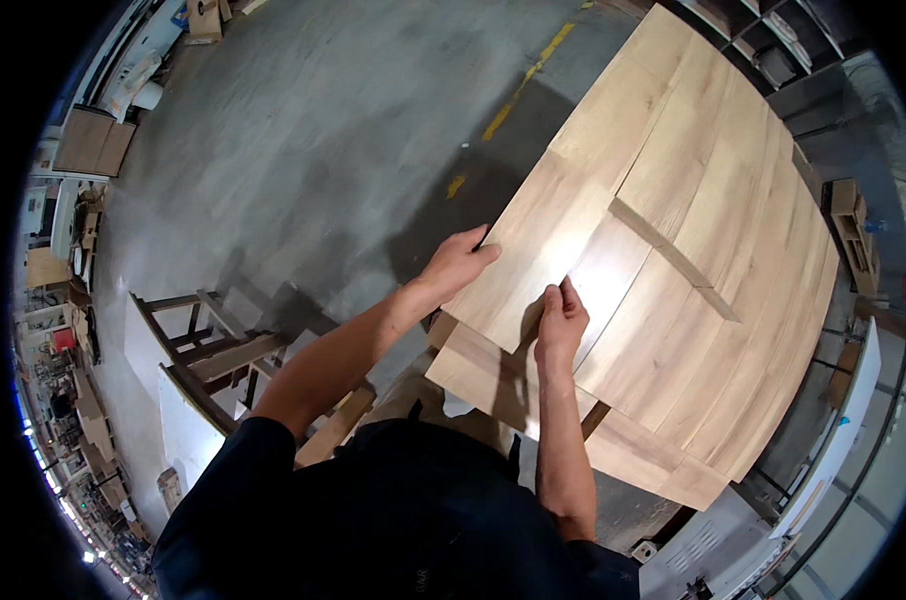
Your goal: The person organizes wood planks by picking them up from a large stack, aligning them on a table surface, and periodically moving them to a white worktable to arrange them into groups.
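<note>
Person at a spread of wood boards, working the leftmost plank point(583, 140). Step in hand, as I'd judge it: steadying that plank by its edge while the right hand point(560, 322) does close fingertip work over it. Next move would call for a firm left grip and a light right one. Left hand point(463, 262) curled at the plank's left edge, near end, thumb on top; finger undersides hidden. Right hand over the near part of the same plank, thumb and index pressed together; can't tell if anything small is pinched, or if they touch wood. Plank runs far from both hands. Lower board point(488, 372) juts out on the near side. Darker strip point(673, 257) beyond the right hand, to its right; loose piece or board end, can't tell.
</note>
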A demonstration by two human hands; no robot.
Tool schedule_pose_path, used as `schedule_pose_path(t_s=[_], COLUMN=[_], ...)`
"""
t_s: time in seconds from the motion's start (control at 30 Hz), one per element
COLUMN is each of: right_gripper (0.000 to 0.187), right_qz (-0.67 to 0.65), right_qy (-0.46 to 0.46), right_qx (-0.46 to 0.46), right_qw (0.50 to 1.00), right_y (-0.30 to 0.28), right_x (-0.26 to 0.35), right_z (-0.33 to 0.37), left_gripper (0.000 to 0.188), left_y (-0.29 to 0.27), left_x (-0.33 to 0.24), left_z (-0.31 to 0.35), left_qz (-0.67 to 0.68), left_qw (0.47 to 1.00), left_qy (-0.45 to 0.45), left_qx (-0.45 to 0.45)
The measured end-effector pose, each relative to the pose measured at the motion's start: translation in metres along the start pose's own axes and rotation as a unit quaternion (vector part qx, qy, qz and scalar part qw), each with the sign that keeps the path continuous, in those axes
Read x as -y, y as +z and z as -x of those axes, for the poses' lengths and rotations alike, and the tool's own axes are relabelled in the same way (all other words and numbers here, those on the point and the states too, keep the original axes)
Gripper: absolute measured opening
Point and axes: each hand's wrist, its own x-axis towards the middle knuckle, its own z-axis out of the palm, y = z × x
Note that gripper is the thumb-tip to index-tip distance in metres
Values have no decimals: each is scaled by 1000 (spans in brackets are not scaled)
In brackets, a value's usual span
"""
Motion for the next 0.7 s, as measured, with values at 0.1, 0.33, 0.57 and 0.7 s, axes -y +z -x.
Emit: schedule_pose_path(t_s=[0.1, 0.33, 0.57, 0.7], right_gripper=[40, 48, 52, 51], right_qz=[-1, -2, -21, 14], right_qy=[27, 21, -21, 13], right_qx=[26, 5, -5, 8], right_qw=[999, 1000, 1000, 1000], right_y=[-1, -3, 1, 1], right_x=[7, -5, -21, -20], right_z=[2, 3, 0, -2], left_gripper=[58, 55, 37, 35], left_y=[-2, -7, -1, -1], left_x=[-6, -31, -59, -62], left_z=[5, 9, 11, 12], left_qz=[35, 82, 181, 198], left_qw=[999, 992, 972, 969], left_qy=[-26, -20, -65, -94], left_qx=[32, 95, 135, 117])
